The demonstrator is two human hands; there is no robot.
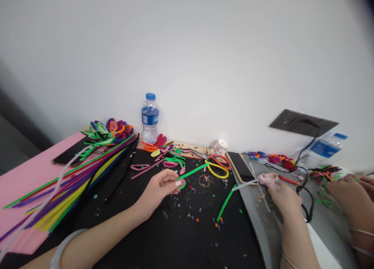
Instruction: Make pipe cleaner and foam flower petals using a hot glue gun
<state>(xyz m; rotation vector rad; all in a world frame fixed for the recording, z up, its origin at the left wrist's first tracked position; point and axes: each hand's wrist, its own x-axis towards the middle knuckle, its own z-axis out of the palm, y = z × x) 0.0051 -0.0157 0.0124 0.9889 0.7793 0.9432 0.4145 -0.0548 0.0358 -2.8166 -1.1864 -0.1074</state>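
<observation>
- Two hands at work: left hand (159, 189) pinches a green pipe cleaner (191, 171) at its looped pink-and-green end, low over the table (175, 238); right hand (284, 199) closes on a pink glue gun (268, 179).
- Judged step: fixing the petal loop; next move calls for steady alignment.
- Table: black mat, scraps, scissors (216, 166), pipe cleaner bundle (73, 183), water bottle (150, 119); white wall (187, 47) behind.

Bright, even light; soft shadows, dark bowed corners, motion blur at far right.
</observation>
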